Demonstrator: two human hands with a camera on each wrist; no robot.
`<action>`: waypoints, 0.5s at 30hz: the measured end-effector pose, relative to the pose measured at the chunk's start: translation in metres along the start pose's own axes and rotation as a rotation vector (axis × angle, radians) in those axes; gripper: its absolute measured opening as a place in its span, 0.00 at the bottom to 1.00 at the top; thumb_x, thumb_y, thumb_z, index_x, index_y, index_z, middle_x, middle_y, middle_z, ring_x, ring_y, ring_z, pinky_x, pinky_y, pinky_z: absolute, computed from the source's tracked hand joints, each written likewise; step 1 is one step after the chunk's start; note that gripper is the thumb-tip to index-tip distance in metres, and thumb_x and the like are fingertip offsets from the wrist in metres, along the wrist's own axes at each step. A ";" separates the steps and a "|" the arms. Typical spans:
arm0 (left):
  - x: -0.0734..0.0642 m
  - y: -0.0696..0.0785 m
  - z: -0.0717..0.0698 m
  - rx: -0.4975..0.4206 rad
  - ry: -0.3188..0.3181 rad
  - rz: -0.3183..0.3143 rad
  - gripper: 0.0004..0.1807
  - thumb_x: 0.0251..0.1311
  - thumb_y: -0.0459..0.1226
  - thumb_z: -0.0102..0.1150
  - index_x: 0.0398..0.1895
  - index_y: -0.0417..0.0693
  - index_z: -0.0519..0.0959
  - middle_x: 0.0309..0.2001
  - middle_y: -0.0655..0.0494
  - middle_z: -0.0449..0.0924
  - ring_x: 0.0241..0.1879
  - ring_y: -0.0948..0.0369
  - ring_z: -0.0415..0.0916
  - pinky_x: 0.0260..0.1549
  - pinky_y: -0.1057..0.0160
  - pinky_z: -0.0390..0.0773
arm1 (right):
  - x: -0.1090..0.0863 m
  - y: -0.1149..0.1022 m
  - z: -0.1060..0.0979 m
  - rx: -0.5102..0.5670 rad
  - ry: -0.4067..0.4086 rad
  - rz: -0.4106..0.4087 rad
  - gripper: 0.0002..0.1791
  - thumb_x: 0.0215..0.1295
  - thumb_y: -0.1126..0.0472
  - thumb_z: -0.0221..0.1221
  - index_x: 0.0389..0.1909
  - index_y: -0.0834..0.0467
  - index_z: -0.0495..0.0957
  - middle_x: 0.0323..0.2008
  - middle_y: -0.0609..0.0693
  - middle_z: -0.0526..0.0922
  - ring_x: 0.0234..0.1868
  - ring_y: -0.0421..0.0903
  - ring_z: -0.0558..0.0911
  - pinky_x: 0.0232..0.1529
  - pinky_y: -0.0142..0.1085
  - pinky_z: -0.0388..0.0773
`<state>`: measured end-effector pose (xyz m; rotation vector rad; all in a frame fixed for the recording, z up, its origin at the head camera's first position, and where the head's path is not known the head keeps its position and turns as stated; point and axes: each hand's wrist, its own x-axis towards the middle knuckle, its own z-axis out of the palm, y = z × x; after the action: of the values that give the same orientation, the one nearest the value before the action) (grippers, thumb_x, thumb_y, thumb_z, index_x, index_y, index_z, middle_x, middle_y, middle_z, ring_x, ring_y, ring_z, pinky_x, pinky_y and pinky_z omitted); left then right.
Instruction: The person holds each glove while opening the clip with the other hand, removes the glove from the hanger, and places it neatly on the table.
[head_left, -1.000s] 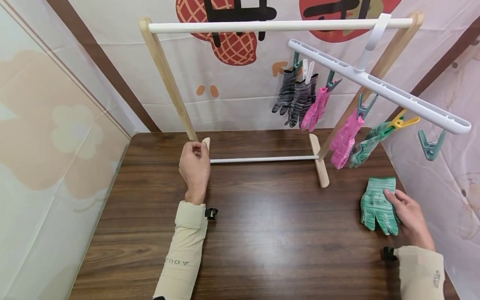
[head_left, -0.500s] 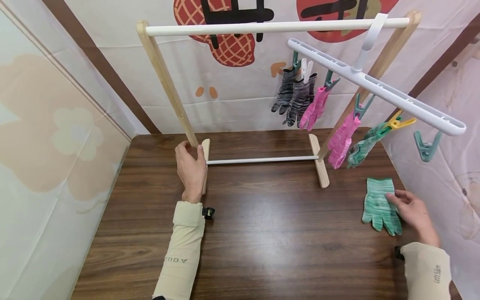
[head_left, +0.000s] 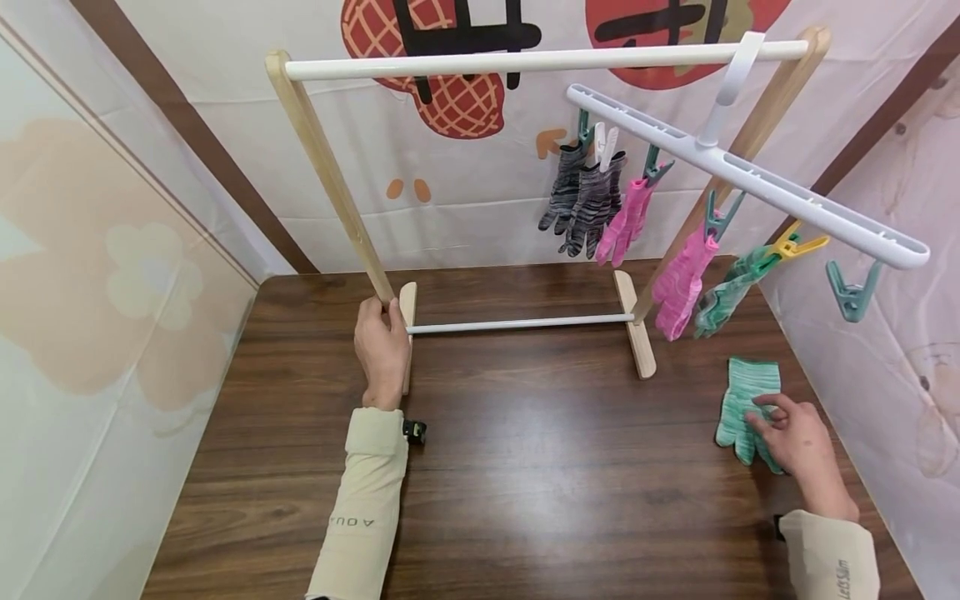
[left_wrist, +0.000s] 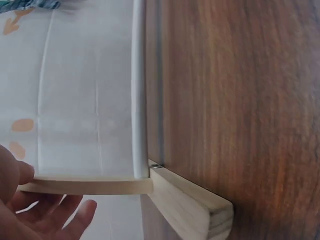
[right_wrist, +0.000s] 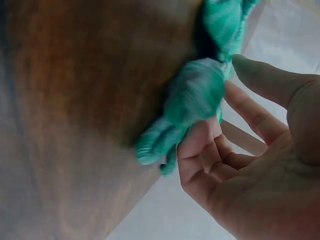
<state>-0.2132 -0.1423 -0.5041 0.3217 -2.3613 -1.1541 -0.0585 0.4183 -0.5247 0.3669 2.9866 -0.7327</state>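
Green glove point(head_left: 738, 404) lies on the surface point(head_left: 540, 483), under the fingertips of your right hand point(head_left: 801, 440) and out to their left. Its cuff point(head_left: 753, 368) points away from you, beyond the fingertips. Your right hand's fingers bend loosely, thumb and forefinger apart; no firm pinch shows. Wrist view blurs here; you cannot tell how much cloth they touch.

Handling: looks like thin knit, so probably very light, limp, hard to damage. Expect flop rather than slip: it may fold or bunch once lifted. Best hold is likely the cuff edge, thumb above, fingertips beneath, both layers together. Taken by a glove finger, it would probably dangle cuff down. Compare the pink glove point(head_left: 681, 287) ahead of your right hand, hanging by its cuff from a clip point(head_left: 722, 223).

Your left hand point(head_left: 381, 350) grips the wooden post point(head_left: 330, 183) low, thumb one side, fingers the other, the foot point(left_wrist: 185, 205) just below. Post seems stiff and smooth; a light grip there should do.
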 end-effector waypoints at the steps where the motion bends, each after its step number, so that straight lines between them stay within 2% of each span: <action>1: 0.000 -0.001 0.000 -0.005 0.001 0.000 0.16 0.78 0.41 0.54 0.53 0.36 0.82 0.50 0.40 0.82 0.40 0.45 0.77 0.40 0.49 0.75 | 0.000 0.000 0.002 -0.006 -0.003 -0.002 0.18 0.73 0.61 0.61 0.57 0.68 0.76 0.44 0.73 0.73 0.44 0.67 0.77 0.42 0.59 0.73; 9: 0.001 -0.007 0.000 -0.025 0.009 0.023 0.15 0.78 0.39 0.55 0.49 0.34 0.83 0.50 0.38 0.82 0.44 0.42 0.81 0.44 0.44 0.80 | 0.008 0.002 0.007 -0.020 0.022 0.005 0.18 0.73 0.64 0.61 0.58 0.68 0.76 0.45 0.73 0.70 0.45 0.68 0.75 0.44 0.62 0.72; 15: 0.002 -0.007 0.001 -0.012 0.006 0.043 0.15 0.77 0.38 0.55 0.50 0.33 0.83 0.50 0.37 0.82 0.44 0.42 0.82 0.45 0.45 0.82 | 0.011 0.003 0.005 -0.029 0.012 0.014 0.19 0.73 0.64 0.61 0.60 0.68 0.74 0.48 0.76 0.69 0.47 0.72 0.75 0.45 0.64 0.73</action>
<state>-0.2158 -0.1467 -0.5096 0.2687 -2.3437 -1.1459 -0.0689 0.4209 -0.5318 0.3924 2.9993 -0.6882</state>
